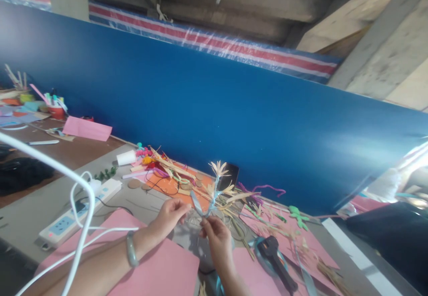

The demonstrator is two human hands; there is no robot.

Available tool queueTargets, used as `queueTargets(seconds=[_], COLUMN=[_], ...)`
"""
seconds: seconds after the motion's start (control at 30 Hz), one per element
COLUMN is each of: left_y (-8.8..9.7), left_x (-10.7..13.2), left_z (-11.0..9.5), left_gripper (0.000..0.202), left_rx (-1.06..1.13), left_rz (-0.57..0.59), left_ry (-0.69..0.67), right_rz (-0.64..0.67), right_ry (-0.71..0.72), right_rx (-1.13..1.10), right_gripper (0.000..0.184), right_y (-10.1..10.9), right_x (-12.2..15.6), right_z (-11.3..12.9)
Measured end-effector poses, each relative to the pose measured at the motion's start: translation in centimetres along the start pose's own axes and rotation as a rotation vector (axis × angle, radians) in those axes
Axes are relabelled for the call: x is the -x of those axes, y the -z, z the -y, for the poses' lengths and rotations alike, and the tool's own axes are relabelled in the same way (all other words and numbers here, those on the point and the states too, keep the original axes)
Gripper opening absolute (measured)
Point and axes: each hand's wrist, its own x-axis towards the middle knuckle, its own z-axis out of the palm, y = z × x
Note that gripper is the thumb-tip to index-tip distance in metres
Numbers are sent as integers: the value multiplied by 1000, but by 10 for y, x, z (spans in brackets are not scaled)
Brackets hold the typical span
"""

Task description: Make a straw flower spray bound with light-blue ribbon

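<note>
My right hand pinches the lower stem of a craft flower made of pale dried husk petals. Light blue ribbon wraps the stem, and more husk leaves stick out from its side. A loose length of light blue ribbon rises in a bend left of the stem. My left hand, with a jade-coloured bangle at the wrist, is closed in a pinch at this ribbon; the exact grip is too small to see clearly. To the right, a black glue gun lies over a roll of light blue ribbon.
Pink sheets cover part of the table. A white power strip lies left, and a white cable crosses the near left. Husk strips, an orange sheet and a white cup lie before the blue partition.
</note>
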Motion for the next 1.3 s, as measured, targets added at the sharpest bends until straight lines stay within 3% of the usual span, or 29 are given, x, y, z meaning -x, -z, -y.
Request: queueTargets(seconds=[0.3, 0.47, 0.57, 0.7, 0.8, 0.93, 1.3], left_y=[1, 4, 6, 8, 11, 15, 12], left_x=[2, -6, -11, -13, -13, -11, -6], left_z=[-6, 3, 8, 16, 23, 28, 39], left_gripper=[50, 24, 29, 21, 19, 17, 17], left_rx=[-52, -5, 15, -93, -244, -392, -621], left_rz=[8, -118, -153, -129, -134, -113, -14], left_ry=[-34, -45, -44, -97, -211, -388, -448], right_rz=[-8, 28, 19, 24, -16, -117, -251], right_ry=[-24, 26, 39, 33, 37, 69, 146], right_rx=[-64, -17, 10, 5, 9, -26, -9], right_gripper=[32, 29, 30, 30, 31, 37, 34], right_y=[-1, 0, -1, -2, 0, 8, 49], right_x=[0, 2, 3, 5, 1, -13, -41], right_z=[-7, -4, -1, 4, 7, 11, 51])
